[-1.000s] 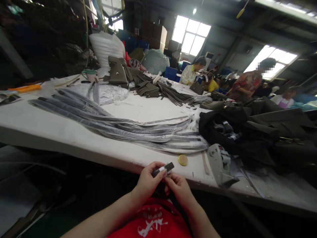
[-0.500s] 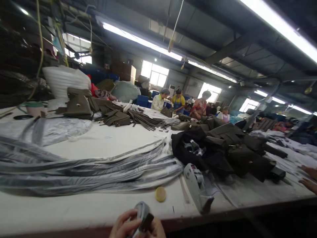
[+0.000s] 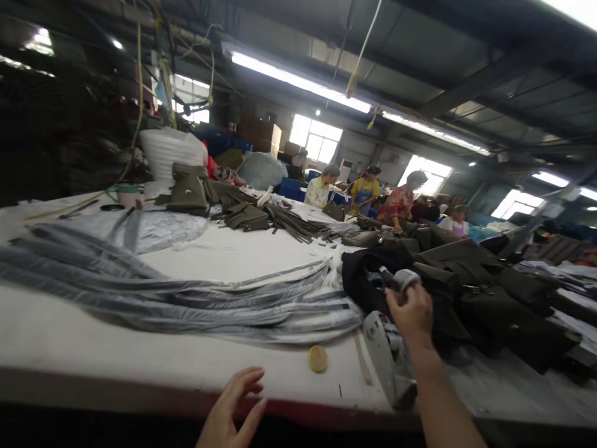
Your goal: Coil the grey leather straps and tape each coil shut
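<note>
My right hand (image 3: 413, 311) reaches over the black bag (image 3: 357, 274) and grips a wrapped strap roll (image 3: 407, 279), grey and whitish. Small rolled pieces show inside the bag's opening. Beneath my right forearm stands the pale tape dispenser (image 3: 385, 354). Near the table's front edge, my left hand (image 3: 237, 407) holds nothing, with its fingers apart. A round yellow-rimmed disc (image 3: 318, 359) lies between my left hand and the dispenser.
Long plastic-wrapped grey straps (image 3: 186, 305) stretch across the white table (image 3: 140, 367). Dark olive bags (image 3: 504, 311) are heaped on the right; more bags (image 3: 186, 193) and loose straps lie farther back. Several people stand beyond the table.
My hands, earlier together on the roll at the front edge, are now apart. My right hand has carried the roll to the black bag; my left has let go. The view has shifted.
</note>
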Demonstrator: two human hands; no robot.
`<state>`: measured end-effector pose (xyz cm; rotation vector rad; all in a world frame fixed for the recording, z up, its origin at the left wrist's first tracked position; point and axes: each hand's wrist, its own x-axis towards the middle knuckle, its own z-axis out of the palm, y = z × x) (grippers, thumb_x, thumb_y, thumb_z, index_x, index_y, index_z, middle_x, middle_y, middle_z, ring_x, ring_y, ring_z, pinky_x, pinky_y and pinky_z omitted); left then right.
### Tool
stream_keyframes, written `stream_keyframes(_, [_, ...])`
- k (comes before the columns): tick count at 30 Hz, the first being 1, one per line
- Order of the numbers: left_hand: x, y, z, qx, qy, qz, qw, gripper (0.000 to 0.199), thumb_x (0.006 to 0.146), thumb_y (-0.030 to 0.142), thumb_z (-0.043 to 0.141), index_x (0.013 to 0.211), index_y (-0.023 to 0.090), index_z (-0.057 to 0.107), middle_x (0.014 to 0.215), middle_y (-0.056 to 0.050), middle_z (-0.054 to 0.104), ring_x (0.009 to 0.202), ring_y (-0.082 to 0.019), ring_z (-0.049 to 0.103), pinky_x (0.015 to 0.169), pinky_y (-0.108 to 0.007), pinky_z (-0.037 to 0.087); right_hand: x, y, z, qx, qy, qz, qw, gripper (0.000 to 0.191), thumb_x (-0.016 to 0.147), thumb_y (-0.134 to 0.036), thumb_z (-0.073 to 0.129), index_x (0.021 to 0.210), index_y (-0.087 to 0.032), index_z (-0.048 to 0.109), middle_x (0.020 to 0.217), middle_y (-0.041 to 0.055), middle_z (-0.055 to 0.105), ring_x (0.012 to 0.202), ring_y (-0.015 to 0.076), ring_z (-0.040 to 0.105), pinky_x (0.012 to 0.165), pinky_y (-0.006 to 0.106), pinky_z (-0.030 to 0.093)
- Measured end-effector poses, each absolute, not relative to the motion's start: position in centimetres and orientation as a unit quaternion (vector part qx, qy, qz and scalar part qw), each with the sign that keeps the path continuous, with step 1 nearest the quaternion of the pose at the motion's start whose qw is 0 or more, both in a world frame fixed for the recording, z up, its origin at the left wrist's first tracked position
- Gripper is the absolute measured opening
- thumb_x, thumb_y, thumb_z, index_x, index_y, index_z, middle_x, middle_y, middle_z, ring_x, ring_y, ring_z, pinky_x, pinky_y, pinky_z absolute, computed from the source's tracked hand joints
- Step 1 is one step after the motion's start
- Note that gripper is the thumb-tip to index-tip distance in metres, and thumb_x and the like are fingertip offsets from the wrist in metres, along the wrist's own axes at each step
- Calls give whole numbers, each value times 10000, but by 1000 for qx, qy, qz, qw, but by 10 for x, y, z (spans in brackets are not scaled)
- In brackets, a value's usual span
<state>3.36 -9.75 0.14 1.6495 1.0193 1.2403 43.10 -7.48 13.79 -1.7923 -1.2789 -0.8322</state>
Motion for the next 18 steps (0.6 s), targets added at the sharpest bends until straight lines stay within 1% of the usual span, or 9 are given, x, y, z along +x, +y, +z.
stream_keyframes(1, [32, -100, 4, 664, 406, 473, 412, 316, 846, 418, 637, 1118, 258, 663, 1178, -88, 651, 927, -223, 696, 887, -330, 569, 449, -64, 141, -725, -452, -355, 378, 501, 778, -422, 595, 1081, -24, 575, 1105, 293, 558, 1087, 417, 503, 923, 586, 404])
stream_keyframes(2, [31, -102, 6, 670, 408, 459, 417, 306, 856, 401, 624, 1115, 243, 657, 1181, -97, 646, 950, -225, 690, 887, -335, 569, 460, -53, 141, -720, -437, -381, 381, 555, 774, -394, 595, 1166, -5, 538, 1190, 311, 521, 1148, 427, 472, 945, 589, 390])
stream_keyframes(4, [31, -106, 10, 671, 410, 446, 428, 283, 871, 364, 599, 1108, 217, 644, 1184, -109, 634, 967, -222, 680, 886, -339, 567, 458, -32, 131, -693, -470, -383, 390, 587, 793, -336, 577, 1273, -15, 477, 1275, 294, 491, 1211, 404, 447, 978, 562, 384])
stream_keyframes(6, [32, -110, 13, 667, 408, 439, 443, 255, 875, 320, 584, 1093, 197, 632, 1155, -111, 632, 936, -206, 679, 871, -334, 567, 430, -13, 109, -660, -577, -306, 372, 482, 835, -313, 538, 1250, -69, 518, 1235, 232, 558, 1185, 344, 496, 997, 503, 402])
stream_keyframes(9, [30, -114, 19, 669, 406, 427, 453, 213, 856, 259, 590, 1050, 176, 625, 1067, -96, 643, 873, -184, 668, 848, -326, 557, 368, 10, 62, -641, -716, -120, 251, 337, 876, -297, 487, 1141, -130, 612, 1139, 149, 653, 1097, 264, 580, 993, 395, 434])
stream_keyframes(11, [26, -116, 22, 674, 407, 422, 449, 203, 842, 233, 599, 1032, 168, 628, 1029, -88, 646, 866, -183, 657, 843, -325, 546, 333, 22, 31, -636, -748, -51, 180, 332, 866, -235, 486, 1150, -147, 632, 1163, 118, 667, 1100, 229, 598, 995, 333, 434])
stream_keyframes(15, [13, -122, 26, 677, 420, 416, 438, 208, 820, 194, 602, 1021, 158, 641, 1004, -78, 643, 877, -181, 640, 846, -313, 526, 300, 44, -1, -648, -751, -29, 124, 496, 746, -52, 505, 1225, -119, 615, 1227, 133, 653, 1142, 229, 593, 1001, 312, 412])
stream_keyframes(16, [9, -123, 27, 675, 422, 417, 438, 209, 814, 188, 601, 1016, 156, 643, 998, -77, 642, 874, -180, 638, 837, -306, 525, 298, 50, -1, -653, -749, -28, 111, 497, 723, -31, 507, 1196, -117, 635, 1190, 137, 672, 1113, 235, 609, 985, 316, 418])
stream_keyframes(18, [3, -124, 26, 668, 428, 421, 440, 207, 810, 193, 597, 1006, 149, 648, 990, -79, 641, 862, -180, 637, 817, -297, 523, 295, 59, 9, -659, -746, -32, 93, 425, 714, -28, 511, 1091, -117, 685, 1067, 141, 714, 1027, 250, 643, 941, 333, 435])
